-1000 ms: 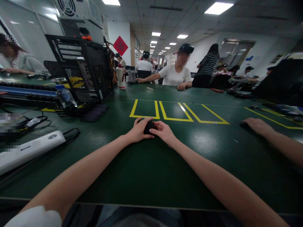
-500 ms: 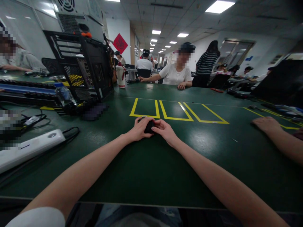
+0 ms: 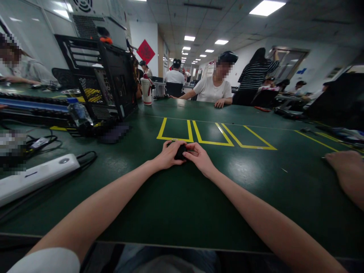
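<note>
A small, dark, rounded object is held between my two hands just above or on the green table; its kind cannot be made out. My left hand wraps over it from the left, thumb along the near side. From the right, my right hand pinches its edge with thumb and fingers. Both hands cover much of the object. Just beyond them, yellow tape outlines mark the table.
On the left stand a white power strip with black cable, a water bottle and an open black computer case. A paper cup is behind. A co-worker's hand rests at the right; another person sits opposite.
My hands keep nearly the same hold on the dark object. The co-worker's hand at the right has shifted right and nearer. The standing person at the back has raised an arm.
</note>
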Tool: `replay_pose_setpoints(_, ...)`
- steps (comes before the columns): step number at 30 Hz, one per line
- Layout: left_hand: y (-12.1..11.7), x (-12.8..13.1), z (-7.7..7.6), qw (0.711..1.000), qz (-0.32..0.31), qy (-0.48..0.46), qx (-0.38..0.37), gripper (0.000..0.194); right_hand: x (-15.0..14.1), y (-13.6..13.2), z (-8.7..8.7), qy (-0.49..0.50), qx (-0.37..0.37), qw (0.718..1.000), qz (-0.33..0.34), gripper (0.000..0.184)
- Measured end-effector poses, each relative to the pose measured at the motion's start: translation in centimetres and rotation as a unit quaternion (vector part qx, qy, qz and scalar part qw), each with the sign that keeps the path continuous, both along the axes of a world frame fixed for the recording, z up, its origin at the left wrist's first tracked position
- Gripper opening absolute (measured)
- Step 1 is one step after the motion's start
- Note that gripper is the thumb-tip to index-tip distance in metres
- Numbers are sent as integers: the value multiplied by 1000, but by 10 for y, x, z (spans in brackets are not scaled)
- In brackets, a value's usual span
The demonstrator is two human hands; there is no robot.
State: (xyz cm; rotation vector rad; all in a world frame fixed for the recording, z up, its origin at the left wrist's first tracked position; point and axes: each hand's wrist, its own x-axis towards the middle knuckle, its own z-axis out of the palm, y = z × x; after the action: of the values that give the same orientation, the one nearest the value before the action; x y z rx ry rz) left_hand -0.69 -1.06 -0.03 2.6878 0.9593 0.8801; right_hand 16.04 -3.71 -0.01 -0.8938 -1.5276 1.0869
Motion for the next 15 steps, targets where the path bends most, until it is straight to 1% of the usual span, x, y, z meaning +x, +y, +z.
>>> replay_pose_setpoints(4, -2, -1, 1, 1000, -5, -2, 1, 59, 2, 1, -1, -11, -39, 999, -2, 37)
replay_pose_setpoints(6, -3, -1, 2, 1000, -5, -5, 0, 58, 3, 2, 0, -18, -49, 999, 10, 34)
replay_pose_setpoints(9, -4, -1, 3, 1000, -4, -5, -2, 57, 5, 1, 0, -15, -46, 998, 41, 29)
replay_pose_setpoints(13, -4, -1, 3, 1000, -7, -6, -3, 56, 7, -3, 2, -6, -27, 998, 64, 33)
replay_pose_setpoints(15, -4, -1, 3, 1000, -9, -9, -2, 57, 6, -4, 3, -5, -28, 998, 63, 32)
